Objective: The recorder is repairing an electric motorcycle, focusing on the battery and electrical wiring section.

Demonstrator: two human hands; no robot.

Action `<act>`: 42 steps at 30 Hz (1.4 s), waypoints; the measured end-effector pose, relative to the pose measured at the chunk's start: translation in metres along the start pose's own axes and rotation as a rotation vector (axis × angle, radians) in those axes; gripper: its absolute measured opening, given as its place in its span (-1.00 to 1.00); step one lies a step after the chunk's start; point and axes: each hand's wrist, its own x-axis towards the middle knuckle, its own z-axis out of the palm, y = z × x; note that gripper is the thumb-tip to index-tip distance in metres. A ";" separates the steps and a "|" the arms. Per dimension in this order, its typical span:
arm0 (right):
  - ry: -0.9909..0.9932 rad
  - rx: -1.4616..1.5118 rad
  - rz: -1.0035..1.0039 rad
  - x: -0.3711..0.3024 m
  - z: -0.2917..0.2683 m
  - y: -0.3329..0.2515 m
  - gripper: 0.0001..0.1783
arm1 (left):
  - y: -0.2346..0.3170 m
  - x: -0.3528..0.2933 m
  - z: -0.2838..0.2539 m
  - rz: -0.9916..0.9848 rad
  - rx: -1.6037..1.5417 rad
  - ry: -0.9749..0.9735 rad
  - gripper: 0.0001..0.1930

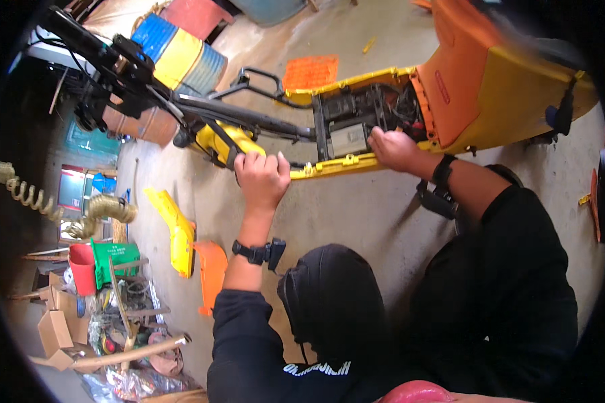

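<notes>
A partly stripped scooter lies across the view, with a yellow side panel point(346, 163) along its near edge. My left hand point(262, 180) has its fingers curled over the near edge at the left end of that panel. Wires and dark parts fill the opened scooter body point(383, 101), where a grey box point(349, 141) sits. Beside this box, my right hand point(395, 149) is closed with its fingers bent inward; what they hold, if anything, is hidden. An orange and yellow rear cover point(464, 87) rises to the right, and the handlebar point(81, 30) reaches to the upper left.
On the floor at left lie a yellow panel point(180, 238) and an orange panel point(212, 272). An orange mat-like piece point(311, 70) rests beyond the scooter. Blue and yellow drums point(181, 54) stand behind it. Bins, cardboard point(64, 322) and scrap crowd the lower left; a coiled hose point(37, 198) hangs above.
</notes>
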 end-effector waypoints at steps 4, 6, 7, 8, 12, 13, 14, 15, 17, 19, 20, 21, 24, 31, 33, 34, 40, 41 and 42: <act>-0.124 0.275 0.161 0.000 -0.001 0.001 -0.83 | 0.007 0.001 -0.003 0.096 0.005 -0.028 -0.71; -0.162 0.436 0.351 0.006 -0.014 -0.006 -0.80 | 0.016 -0.003 0.000 0.177 -0.106 -0.115 -0.68; -0.169 0.444 0.350 0.008 -0.017 -0.008 -0.80 | 0.016 -0.004 0.003 0.172 -0.106 -0.124 -0.68; -0.169 0.449 0.386 0.009 -0.019 -0.009 -0.79 | 0.015 -0.004 0.007 0.165 -0.089 -0.084 -0.65; -0.190 0.453 0.428 0.013 -0.032 -0.011 -0.77 | 0.012 -0.001 0.021 0.151 -0.104 0.017 -0.62; -0.197 0.421 0.411 0.013 -0.031 -0.012 -0.77 | 0.012 -0.003 0.021 0.158 -0.117 0.031 -0.62; -0.232 0.459 0.509 0.013 -0.025 -0.013 -0.76 | 0.012 -0.007 0.019 0.147 -0.125 0.029 -0.63; -0.247 0.461 0.509 0.013 -0.026 -0.015 -0.76 | 0.014 -0.010 0.019 0.137 -0.131 0.021 -0.63; -0.245 0.443 0.463 0.015 -0.029 -0.015 -0.76 | 0.017 -0.018 0.018 0.117 -0.107 0.023 -0.64; -0.260 0.428 0.417 0.013 -0.027 -0.014 -0.76 | 0.018 -0.026 0.021 0.108 -0.108 0.024 -0.64; -0.235 0.425 0.417 0.013 -0.026 -0.015 -0.80 | 0.019 -0.029 0.021 0.109 -0.101 0.030 -0.65; -0.206 0.419 0.419 0.013 -0.026 -0.014 -0.83 | 0.020 -0.031 0.020 0.106 -0.105 0.032 -0.65; -0.237 0.391 0.353 0.004 -0.020 -0.011 -0.88 | 0.028 -0.042 0.010 0.134 -0.063 0.002 -0.65; -0.133 0.354 0.242 0.001 -0.025 -0.014 -0.86 | 0.041 -0.053 -0.007 0.129 -0.051 -0.009 -0.61; -0.124 0.354 0.239 0.002 -0.024 -0.014 -0.85 | 0.042 -0.053 -0.007 0.131 -0.023 -0.003 -0.58; -0.112 0.355 0.237 0.004 -0.023 -0.014 -0.84 | 0.045 -0.057 -0.009 0.131 -0.021 -0.005 -0.58; -0.236 0.348 0.243 -0.002 -0.032 -0.019 -0.82 | 0.048 -0.077 0.001 0.074 -0.099 -0.014 -0.60; -0.239 0.347 0.251 -0.003 -0.031 -0.020 -0.82 | 0.043 -0.073 0.010 0.078 -0.108 -0.015 -0.60; -0.254 0.308 0.280 -0.001 -0.031 -0.020 -0.81 | 0.038 -0.069 0.021 0.101 -0.129 0.045 -0.62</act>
